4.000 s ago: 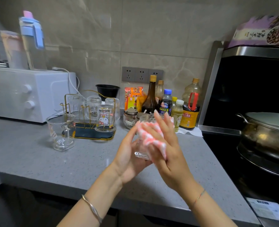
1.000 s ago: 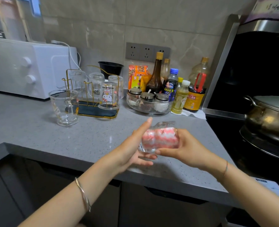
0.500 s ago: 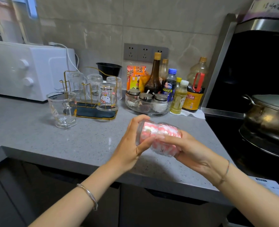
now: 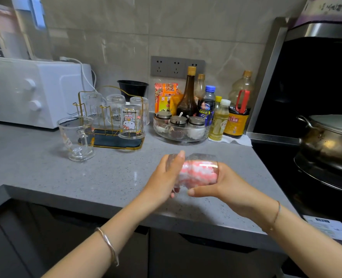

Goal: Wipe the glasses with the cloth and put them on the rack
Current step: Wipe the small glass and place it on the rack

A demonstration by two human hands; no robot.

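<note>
A clear glass (image 4: 194, 167) lies on its side above the counter's front, held between both hands. A pink and white cloth (image 4: 198, 173) is stuffed inside it. My left hand (image 4: 164, 177) grips the glass's left end, fingers curled round it. My right hand (image 4: 226, 185) grips the right end where the cloth goes in, thumb underneath. Behind, to the left, a gold wire rack (image 4: 114, 125) holds several upturned glasses, one with a cartoon cat print (image 4: 131, 122). A clear handled cup (image 4: 78, 137) stands upright beside the rack.
A white oven (image 4: 31, 91) stands at the back left. A glass bowl of spice jars (image 4: 181, 129) and several sauce bottles (image 4: 188, 95) line the back wall. A lidded pot (image 4: 330, 137) sits on the black stove at right. Grey counter (image 4: 45, 173) lies in front.
The glass has turned between my hands since half a second ago; my left thumb now lies over its top and my right thumb moved underneath. The cloth stays inside.
</note>
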